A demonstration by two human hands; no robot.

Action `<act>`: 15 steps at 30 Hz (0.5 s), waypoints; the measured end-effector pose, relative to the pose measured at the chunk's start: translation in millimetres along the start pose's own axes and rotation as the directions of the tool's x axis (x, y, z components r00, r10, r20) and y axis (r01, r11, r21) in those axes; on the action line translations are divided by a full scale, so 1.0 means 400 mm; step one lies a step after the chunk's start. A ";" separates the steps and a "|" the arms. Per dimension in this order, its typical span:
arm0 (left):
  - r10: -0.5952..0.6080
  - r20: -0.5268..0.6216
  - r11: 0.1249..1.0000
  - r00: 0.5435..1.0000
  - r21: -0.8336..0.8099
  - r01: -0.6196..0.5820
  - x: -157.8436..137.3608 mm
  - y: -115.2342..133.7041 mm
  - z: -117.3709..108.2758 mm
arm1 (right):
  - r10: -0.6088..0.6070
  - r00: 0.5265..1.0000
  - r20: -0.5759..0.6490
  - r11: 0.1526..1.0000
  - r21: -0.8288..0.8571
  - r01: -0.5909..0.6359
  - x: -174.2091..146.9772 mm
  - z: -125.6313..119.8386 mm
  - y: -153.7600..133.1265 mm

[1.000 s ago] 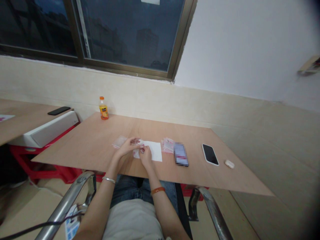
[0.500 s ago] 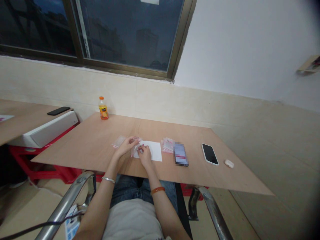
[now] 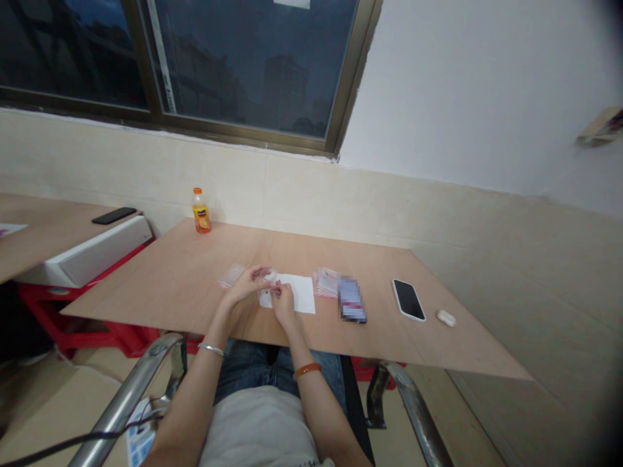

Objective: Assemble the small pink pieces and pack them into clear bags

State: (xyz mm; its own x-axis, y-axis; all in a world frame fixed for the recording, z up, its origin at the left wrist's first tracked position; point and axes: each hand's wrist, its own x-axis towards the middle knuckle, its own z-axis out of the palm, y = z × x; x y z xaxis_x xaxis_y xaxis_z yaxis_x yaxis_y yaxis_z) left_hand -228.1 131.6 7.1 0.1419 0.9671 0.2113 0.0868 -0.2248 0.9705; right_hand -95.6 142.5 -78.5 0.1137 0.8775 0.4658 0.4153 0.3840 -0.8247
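Over the left part of a white sheet of paper, my hands are close together with a small clear plastic bag between them. Thumb and fingers of my left hand are closed on the bag's left side. My right hand pinches at its near right side, fingertips pressed together. The bag's outline is faint, and whatever may be in it is too small to make out. Left of my left hand lie flat clear plastic bags. A pile of pink-edged clear bags is just right of the paper.
A phone with a blurred screen touches the pile's right side. Farther right are a white-edged phone and a small white case. An orange juice bottle stands at the wooden table's back left. Metal armrests flank me.
The clear bag, which hung lower between my hands, is now raised and bunched nearer my fingertips. More of the paper's left edge shows. My hands have shifted only slightly.
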 end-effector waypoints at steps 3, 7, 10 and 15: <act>-0.004 -0.003 1.000 1.000 0.013 0.004 0.001 -0.008 -0.002 | 0.060 0.998 -0.036 0.996 0.064 -0.057 0.007 -0.004 -0.011; -0.005 -0.013 0.996 1.000 0.088 0.006 -0.001 -0.006 -0.003 | 0.068 0.986 -0.155 0.996 0.070 -0.057 0.016 -0.023 -0.043; -0.024 0.047 0.994 0.999 0.107 0.019 -0.006 0.006 -0.002 | 0.047 0.966 -0.256 0.999 0.039 -0.039 0.021 -0.044 -0.084; -0.030 0.169 0.993 0.985 0.115 0.011 -0.008 0.016 0.002 | -0.009 0.961 -0.275 0.996 0.081 0.033 0.024 -0.069 -0.149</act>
State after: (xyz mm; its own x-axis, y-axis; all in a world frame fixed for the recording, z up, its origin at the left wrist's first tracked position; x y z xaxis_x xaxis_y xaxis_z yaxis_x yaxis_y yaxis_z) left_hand -227.1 126.8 12.7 0.3038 0.9394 0.1591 0.2015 -0.2265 0.9529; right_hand -94.6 120.1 -15.9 0.3538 0.7610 0.5438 0.3442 0.4346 -0.8322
